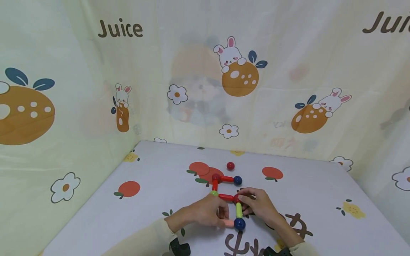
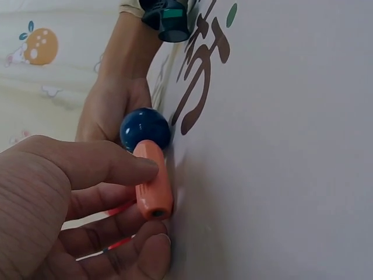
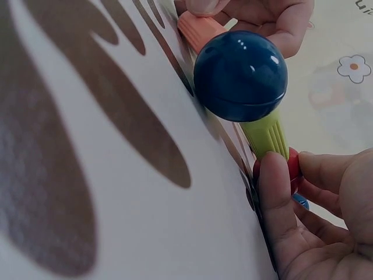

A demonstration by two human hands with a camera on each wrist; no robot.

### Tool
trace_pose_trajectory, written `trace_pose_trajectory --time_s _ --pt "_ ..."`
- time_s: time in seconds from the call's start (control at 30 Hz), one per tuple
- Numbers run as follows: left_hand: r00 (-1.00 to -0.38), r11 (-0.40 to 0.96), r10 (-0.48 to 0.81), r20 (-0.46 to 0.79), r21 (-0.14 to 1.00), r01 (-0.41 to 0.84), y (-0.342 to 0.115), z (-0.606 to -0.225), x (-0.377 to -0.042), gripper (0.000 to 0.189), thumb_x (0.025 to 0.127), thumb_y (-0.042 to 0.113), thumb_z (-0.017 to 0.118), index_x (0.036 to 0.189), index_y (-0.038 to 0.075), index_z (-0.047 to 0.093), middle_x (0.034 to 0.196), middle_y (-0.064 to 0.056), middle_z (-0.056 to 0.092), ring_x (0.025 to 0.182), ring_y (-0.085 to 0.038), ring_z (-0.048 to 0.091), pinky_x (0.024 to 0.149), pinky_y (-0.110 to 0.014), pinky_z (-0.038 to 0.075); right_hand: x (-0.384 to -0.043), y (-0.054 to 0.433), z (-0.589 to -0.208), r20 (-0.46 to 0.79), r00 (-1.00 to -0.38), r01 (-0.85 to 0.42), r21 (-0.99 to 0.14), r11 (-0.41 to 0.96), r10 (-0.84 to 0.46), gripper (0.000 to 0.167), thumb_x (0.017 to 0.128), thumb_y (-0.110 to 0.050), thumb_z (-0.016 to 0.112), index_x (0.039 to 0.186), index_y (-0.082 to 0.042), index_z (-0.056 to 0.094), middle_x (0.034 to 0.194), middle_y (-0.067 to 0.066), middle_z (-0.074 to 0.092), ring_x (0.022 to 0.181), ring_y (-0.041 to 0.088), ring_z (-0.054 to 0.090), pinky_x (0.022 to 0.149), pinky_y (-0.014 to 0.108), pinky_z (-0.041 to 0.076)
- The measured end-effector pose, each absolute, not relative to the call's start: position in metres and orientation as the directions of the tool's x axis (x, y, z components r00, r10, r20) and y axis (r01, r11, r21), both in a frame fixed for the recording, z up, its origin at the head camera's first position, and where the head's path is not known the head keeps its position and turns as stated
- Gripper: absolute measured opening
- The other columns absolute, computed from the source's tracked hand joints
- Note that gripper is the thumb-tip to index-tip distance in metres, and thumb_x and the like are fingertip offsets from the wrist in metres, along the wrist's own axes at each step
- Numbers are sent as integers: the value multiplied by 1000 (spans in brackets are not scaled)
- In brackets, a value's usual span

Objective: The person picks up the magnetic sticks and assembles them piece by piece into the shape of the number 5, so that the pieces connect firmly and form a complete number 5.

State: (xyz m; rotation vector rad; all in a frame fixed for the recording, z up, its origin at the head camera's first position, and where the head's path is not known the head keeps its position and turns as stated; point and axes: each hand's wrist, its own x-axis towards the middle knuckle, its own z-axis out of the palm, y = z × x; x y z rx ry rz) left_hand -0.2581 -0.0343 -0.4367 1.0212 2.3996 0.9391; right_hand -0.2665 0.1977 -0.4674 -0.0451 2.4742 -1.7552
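Note:
My left hand point(image 1: 209, 211) pinches an orange rod point(image 2: 152, 181) between thumb and fingers; the rod's far end meets a dark blue ball point(image 1: 239, 224). From that ball a yellow-green rod point(image 1: 238, 210) leads to a red ball point(image 1: 237, 198), which my right hand point(image 1: 261, 206) holds between thumb and fingers. A red rod point(image 1: 226, 197) runs left from there to a green ball point(image 1: 214, 193), partly behind the left hand. Farther back, another red rod point(image 1: 215, 185), a second red ball point(image 1: 216, 177), a third red rod point(image 1: 227, 179) and a second blue ball point(image 1: 237, 180) continue the zigzag.
A loose red ball point(image 1: 230, 166) lies behind the joined pieces. The white tabletop point(image 1: 153, 170) carries printed fruit and dark lettering. Patterned fabric point(image 1: 192, 71) stands as a wall along the table's back and sides.

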Motion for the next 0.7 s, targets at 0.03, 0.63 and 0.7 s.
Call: trace_pose_trajectory --time_s 0.03,0.63,0.7 --pt "-670 518 739 -72 696 497 -35 -436 -259 15 82 11 85 87 17 72 74 10 63 72 -5 56 65 -19 51 -267 198 -468 -71 -994 38 -942 333 -87 24 99 -11 65 120 -1 69 94 11 66 68 23 63 60 32 60" --pt "-688 509 723 57 629 587 -30 -419 -289 8 87 8 79 93 11 74 76 10 63 72 -6 55 64 -18 52 -265 199 -467 -73 -991 37 -953 302 -111 26 100 -11 63 123 1 67 96 11 68 67 22 63 60 32 60" --pt "-693 517 718 63 618 592 -28 -418 -293 6 88 9 78 91 12 74 77 11 63 73 -6 56 64 -19 51 -265 198 -467 -73 -992 37 -951 308 -107 26 100 -10 63 123 1 67 96 11 68 67 22 63 60 32 60"
